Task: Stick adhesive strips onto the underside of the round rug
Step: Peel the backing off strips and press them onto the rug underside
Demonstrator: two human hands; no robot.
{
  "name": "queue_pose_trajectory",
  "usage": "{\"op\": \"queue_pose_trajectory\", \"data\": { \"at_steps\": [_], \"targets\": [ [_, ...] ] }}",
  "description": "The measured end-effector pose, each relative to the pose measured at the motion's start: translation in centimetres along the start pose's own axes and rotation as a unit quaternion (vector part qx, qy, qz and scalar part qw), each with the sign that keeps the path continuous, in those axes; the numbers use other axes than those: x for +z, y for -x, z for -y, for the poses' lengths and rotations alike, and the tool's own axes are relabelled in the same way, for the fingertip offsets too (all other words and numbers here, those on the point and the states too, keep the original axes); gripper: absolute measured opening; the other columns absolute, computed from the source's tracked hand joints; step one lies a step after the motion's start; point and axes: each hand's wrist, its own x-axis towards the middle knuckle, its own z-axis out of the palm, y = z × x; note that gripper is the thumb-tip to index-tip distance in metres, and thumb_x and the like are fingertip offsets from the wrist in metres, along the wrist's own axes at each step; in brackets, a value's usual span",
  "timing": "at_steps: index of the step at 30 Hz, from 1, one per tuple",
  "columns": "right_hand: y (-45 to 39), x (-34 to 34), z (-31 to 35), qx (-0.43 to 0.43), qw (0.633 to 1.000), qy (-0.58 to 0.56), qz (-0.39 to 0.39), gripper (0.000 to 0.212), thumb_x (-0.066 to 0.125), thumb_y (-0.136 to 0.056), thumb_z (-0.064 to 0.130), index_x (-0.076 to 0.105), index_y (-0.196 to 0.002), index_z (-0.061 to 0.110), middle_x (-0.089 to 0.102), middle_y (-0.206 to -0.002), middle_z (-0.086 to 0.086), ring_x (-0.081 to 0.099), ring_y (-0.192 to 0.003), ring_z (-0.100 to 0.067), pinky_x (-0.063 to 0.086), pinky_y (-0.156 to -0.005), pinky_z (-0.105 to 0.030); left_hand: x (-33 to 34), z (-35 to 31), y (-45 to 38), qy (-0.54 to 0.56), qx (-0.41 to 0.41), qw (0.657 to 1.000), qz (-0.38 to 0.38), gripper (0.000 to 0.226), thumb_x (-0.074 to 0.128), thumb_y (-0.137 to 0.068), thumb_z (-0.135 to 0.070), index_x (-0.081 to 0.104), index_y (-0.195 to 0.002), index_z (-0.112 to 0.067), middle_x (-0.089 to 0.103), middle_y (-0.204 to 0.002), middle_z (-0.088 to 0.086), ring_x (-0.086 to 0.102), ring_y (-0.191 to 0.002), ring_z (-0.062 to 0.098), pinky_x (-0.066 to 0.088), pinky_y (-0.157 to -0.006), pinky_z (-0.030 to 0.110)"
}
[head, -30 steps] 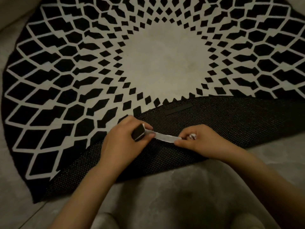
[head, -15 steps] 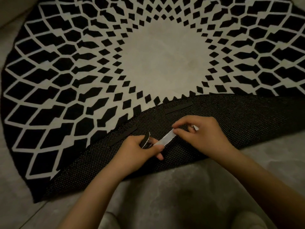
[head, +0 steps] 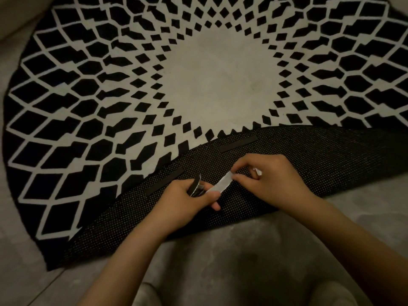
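The round black-and-white rug [head: 209, 76] lies on the floor with its near edge folded back, showing the dark dotted underside [head: 320, 160]. Two black adhesive strips are stuck on that underside, one strip [head: 238, 144] near the fold's top and another strip [head: 164, 181] to the left. My left hand [head: 187, 202] grips several black strips [head: 195, 186]. My right hand [head: 276, 175] pinches the end of a white backing paper [head: 220, 184] that runs from the strip in my left hand. A small white scrap [head: 258, 172] shows between my right fingers.
Grey floor [head: 242, 250] surrounds the rug's near side. My knees [head: 326, 294] show at the bottom edge. A pale surface [head: 13, 16] sits at the far left corner.
Both hands shifted right off the left stuck strip, which now shows. The white backing has been pulled up and away from the black strip in my left hand.
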Motion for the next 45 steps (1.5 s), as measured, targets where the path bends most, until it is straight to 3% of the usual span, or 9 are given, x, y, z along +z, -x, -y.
{"op": "queue_pose_trajectory", "data": {
  "at_steps": [5, 11, 16, 20, 23, 26, 31, 38, 45],
  "targets": [
    [-0.1, 0.1, -0.3, 0.028, 0.999, -0.038, -0.012, 0.009, 0.075, -0.075, 0.029, 0.069, -0.081, 0.032, 0.047, -0.050, 0.016, 0.052, -0.055, -0.002, 0.043, -0.052, -0.025, 0.0, -0.1, 0.1, -0.024, 0.016, 1.000, 0.001, 0.011, 0.064, -0.087, -0.029, 0.072, -0.090, -0.023, 0.074, -0.076, -0.003, 0.044, -0.048, 0.001, 0.037, -0.048, 0.011],
    [0.0, 0.1, -0.1, -0.046, 0.998, 0.029, -0.031, 0.032, 0.062, -0.078, 0.039, 0.070, -0.107, 0.028, 0.053, -0.061, 0.022, 0.042, -0.052, 0.009, 0.042, -0.050, -0.017, -0.1, -0.5, 0.3, -0.025, 0.031, 0.999, 0.001, 0.012, 0.062, -0.089, -0.026, 0.072, -0.085, -0.020, 0.064, -0.054, -0.012, 0.037, -0.038, 0.000, 0.030, -0.040, 0.010],
    [0.2, 0.5, -0.6, -0.112, 0.990, 0.065, -0.062, 0.029, 0.053, -0.086, 0.038, 0.074, -0.098, 0.022, 0.072, -0.081, 0.006, 0.067, -0.066, -0.012, 0.055, -0.050, -0.034, -0.1, -0.4, 0.4, -0.030, 0.041, 0.999, 0.006, 0.013, 0.062, -0.089, -0.026, 0.070, -0.083, -0.019, 0.060, -0.049, -0.014, 0.036, -0.038, 0.000, 0.029, -0.041, 0.010],
    [0.3, 0.3, -0.6, -0.136, 0.986, 0.077, -0.066, 0.026, 0.055, -0.086, 0.034, 0.073, -0.096, 0.019, 0.072, -0.082, 0.005, 0.066, -0.066, -0.011, 0.055, -0.050, -0.032, -0.4, -0.4, 0.3, -0.046, 0.054, 0.997, 0.001, 0.013, 0.063, -0.088, -0.028, 0.072, -0.086, -0.020, 0.067, -0.059, -0.010, 0.037, -0.040, 0.001, 0.030, -0.041, 0.011],
    [0.1, 0.1, -0.5, -0.119, 0.990, 0.037, -0.068, 0.021, 0.061, -0.083, 0.033, 0.073, -0.092, 0.019, 0.069, -0.082, 0.013, 0.054, -0.066, 0.007, 0.053, -0.057, -0.023, -0.9, -0.2, 0.0, -0.090, 0.066, 0.994, -0.006, 0.010, 0.063, -0.086, -0.033, 0.072, -0.084, -0.029, 0.072, -0.074, -0.009, 0.043, -0.049, 0.004, 0.036, -0.048, 0.016],
    [-0.1, 0.1, -0.4, -0.097, 0.993, 0.007, -0.058, 0.019, 0.062, -0.080, 0.034, 0.073, -0.089, 0.021, 0.048, -0.069, 0.029, 0.040, -0.055, 0.013, 0.044, -0.055, -0.017, -1.0, 0.1, -0.2, -0.141, 0.072, 0.987, -0.018, 0.007, 0.063, -0.085, -0.038, 0.069, -0.083, -0.035, 0.071, -0.075, -0.015, 0.047, -0.050, 0.000, 0.041, -0.053, 0.021],
    [0.0, 0.1, -0.3, -0.089, 0.995, 0.021, -0.044, 0.026, 0.048, -0.083, 0.042, 0.067, -0.087, 0.025, 0.045, -0.058, 0.017, 0.042, -0.049, 0.001, 0.047, -0.044, -0.031, -1.1, 0.4, -0.5, -0.157, 0.084, 0.983, -0.037, 0.008, 0.064, -0.084, -0.040, 0.070, -0.082, -0.036, 0.070, -0.075, -0.015, 0.050, -0.053, 0.002, 0.045, -0.056, 0.027],
    [0.7, 0.7, 0.5, -0.081, 0.992, 0.068, -0.065, 0.020, 0.046, -0.087, 0.034, 0.060, -0.087, 0.019, 0.044, -0.059, 0.017, 0.043, -0.045, -0.005, 0.039, -0.038, -0.025, -0.9, 1.3, -0.8, -0.203, 0.085, 0.974, -0.058, 0.014, 0.069, -0.077, -0.045, 0.071, -0.087, -0.035, 0.063, -0.081, -0.015, 0.058, -0.074, -0.002, 0.052, -0.075, 0.031],
    [0.6, 0.2, 0.1, -0.008, 0.998, 0.027, -0.050, 0.005, 0.057, -0.090, 0.020, 0.052, -0.092, 0.020, 0.044, -0.059, 0.017, 0.046, -0.049, -0.001, 0.033, -0.045, -0.019, -2.6, 0.0, 0.4, -0.060, 0.107, 0.989, -0.080, 0.020, 0.067, -0.068, -0.045, 0.069, -0.087, -0.040, 0.069, -0.091, -0.018, 0.061, -0.085, -0.008, 0.045, -0.069, 0.004]
  ]
}}
